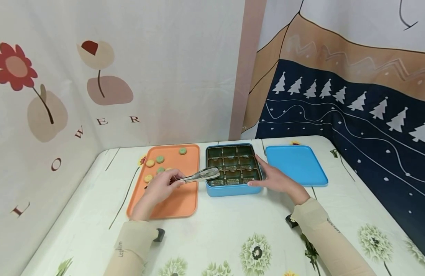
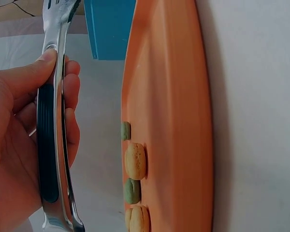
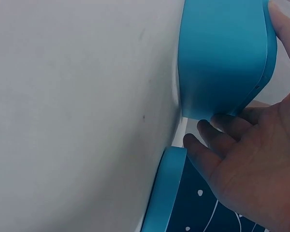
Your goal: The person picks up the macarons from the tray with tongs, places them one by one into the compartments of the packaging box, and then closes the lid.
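In the head view, an orange tray (image 1: 181, 201) lies at the left on the table (image 1: 215, 237), its long axis running from the near edge toward the far one. Round green and yellow cookies (image 1: 159, 159) sit mostly toward the tray's left edge, with one green cookie near its far right corner. Over the tray, the left hand (image 1: 160, 188) has its fingers wrapped round the handle of the metal tongs (image 1: 202, 174), thumb on top. The key relation: the tongs' long axis points rightward and slightly away, so their tips hang over the left part of the blue box (image 1: 233, 190), while most cookies lie the opposite way, to the left and beyond the left hand, which is the nearer one to them. Whether anything sits between the tips, I cannot tell. The box holds a dark insert (image 1: 234, 170) of nine compartments. At its near right corner, the right hand (image 1: 276, 178) is spread, thumb at the front rim and fingers along the right side. Farther right, a blue lid (image 1: 296, 165) lies flat near the table's far right corner.
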A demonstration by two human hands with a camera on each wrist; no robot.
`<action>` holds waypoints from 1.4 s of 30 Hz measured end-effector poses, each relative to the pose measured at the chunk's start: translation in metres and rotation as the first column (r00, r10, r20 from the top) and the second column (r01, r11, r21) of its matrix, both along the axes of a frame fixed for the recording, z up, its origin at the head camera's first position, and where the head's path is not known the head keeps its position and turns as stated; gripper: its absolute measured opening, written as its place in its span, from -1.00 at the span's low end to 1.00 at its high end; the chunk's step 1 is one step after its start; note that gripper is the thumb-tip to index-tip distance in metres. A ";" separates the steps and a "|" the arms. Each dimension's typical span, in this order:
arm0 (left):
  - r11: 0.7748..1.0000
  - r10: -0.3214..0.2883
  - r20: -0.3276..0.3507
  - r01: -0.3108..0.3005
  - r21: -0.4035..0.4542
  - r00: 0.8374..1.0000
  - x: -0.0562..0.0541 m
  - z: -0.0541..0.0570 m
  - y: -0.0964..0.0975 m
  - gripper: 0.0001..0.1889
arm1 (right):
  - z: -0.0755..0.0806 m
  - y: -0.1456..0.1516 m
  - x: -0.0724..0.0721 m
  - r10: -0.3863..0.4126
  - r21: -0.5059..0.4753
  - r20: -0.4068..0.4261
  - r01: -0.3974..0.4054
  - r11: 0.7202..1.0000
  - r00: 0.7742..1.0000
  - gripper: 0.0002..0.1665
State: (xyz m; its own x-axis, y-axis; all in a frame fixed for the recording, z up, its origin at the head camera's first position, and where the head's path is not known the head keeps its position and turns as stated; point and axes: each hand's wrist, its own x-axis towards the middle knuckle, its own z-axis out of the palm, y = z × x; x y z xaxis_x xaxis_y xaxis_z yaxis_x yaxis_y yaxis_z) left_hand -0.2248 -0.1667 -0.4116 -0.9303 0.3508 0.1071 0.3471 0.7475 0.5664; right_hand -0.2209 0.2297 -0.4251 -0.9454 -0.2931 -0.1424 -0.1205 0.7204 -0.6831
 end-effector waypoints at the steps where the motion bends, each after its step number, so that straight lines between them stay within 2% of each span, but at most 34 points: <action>1: 1.000 0.000 0.000 0.000 0.000 1.000 0.000 0.000 0.000 -0.95 | 0.000 0.000 0.000 0.001 0.000 0.000 -0.001 1.000 1.000 0.38; 10: 1.000 -0.006 0.005 0.006 -0.009 1.000 0.002 0.002 0.001 -0.94 | 0.000 -0.001 0.001 -0.002 0.007 0.004 0.002 1.000 1.000 0.39; 21: 0.999 -0.018 0.045 0.016 0.036 0.999 0.004 0.005 0.001 -0.84 | 0.000 -0.001 0.001 0.009 0.001 -0.006 -0.009 1.000 1.000 0.38; 27: 0.998 -0.022 0.058 0.019 0.057 0.998 0.006 0.007 -0.004 -0.79 | 0.000 -0.001 0.000 0.006 0.002 -0.005 -0.006 1.000 1.000 0.38; 32: 0.997 -0.030 0.045 0.027 0.069 0.999 0.007 0.008 -0.010 -0.77 | 0.001 -0.001 0.001 0.009 0.010 -0.005 -0.009 1.000 1.000 0.38; 42: 0.999 0.007 0.042 -0.009 0.052 0.999 0.011 0.011 -0.025 -0.71 | 0.001 -0.003 0.000 0.004 0.009 0.002 -0.004 1.000 1.000 0.39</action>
